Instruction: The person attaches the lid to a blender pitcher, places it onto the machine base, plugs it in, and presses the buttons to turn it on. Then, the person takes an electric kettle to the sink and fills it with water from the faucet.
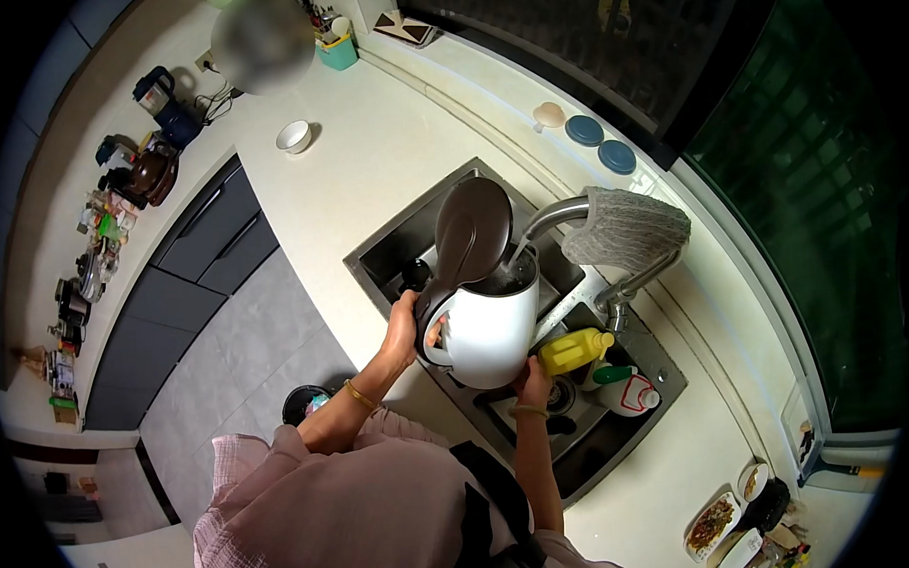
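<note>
A white electric kettle (pixel 491 333) with a dark brown handle hangs over the sink, its brown lid (pixel 475 218) flipped up. My left hand (pixel 404 324) is closed around the kettle's handle. Against the lower right side of the kettle rests my right hand (pixel 533 383), with its fingers partly hidden behind the body. Water runs from the curved faucet (pixel 560 213) into the kettle's mouth. A grey cloth (pixel 623 228) is draped over the faucet. Close to my right hand, a yellow bottle (pixel 574 352) and a white bottle with a red handle outline (pixel 634 393) stand by the sink basin.
The steel double sink (pixel 373 255) is set into a pale counter. A white bowl (pixel 294 137) sits on the counter at the far left. Dishes of food (pixel 711 525) stand at lower right. A bin (pixel 306 402) is on the floor to my left.
</note>
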Demonstrator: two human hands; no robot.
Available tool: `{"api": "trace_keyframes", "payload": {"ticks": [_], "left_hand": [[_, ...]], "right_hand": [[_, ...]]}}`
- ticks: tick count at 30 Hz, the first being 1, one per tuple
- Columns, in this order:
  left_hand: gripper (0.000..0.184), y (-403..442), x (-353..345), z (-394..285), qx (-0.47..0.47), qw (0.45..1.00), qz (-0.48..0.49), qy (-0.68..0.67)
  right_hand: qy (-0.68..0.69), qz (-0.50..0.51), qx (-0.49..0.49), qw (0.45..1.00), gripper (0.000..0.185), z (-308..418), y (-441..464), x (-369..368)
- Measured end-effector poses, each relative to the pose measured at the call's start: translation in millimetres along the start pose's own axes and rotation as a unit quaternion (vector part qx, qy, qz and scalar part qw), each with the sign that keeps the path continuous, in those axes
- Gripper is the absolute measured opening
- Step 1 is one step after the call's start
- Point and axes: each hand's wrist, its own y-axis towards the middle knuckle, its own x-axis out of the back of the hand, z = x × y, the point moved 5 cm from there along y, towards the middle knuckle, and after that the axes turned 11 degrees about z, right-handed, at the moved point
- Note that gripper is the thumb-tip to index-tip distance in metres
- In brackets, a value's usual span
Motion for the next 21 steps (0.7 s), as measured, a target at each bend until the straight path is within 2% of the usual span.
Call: {"api": "trace_keyframes", "payload": {"ticks": [9, 21], "left_hand": [[0.042, 0.9, -2.3, -2.2, 0.000, 1.000, -0.003, -0.002], [0.047, 0.7, -7.5, -3.7, -0.005, 1.000, -0.015, 0.006]], "right_hand": [[-0.010, -0.015, 0.004, 1.000, 0.026, -6.7, 7.0, 8.3], [0.014, 0.006, -0.003, 1.000, 0.023, -6.3, 5.2, 5.3]]}}
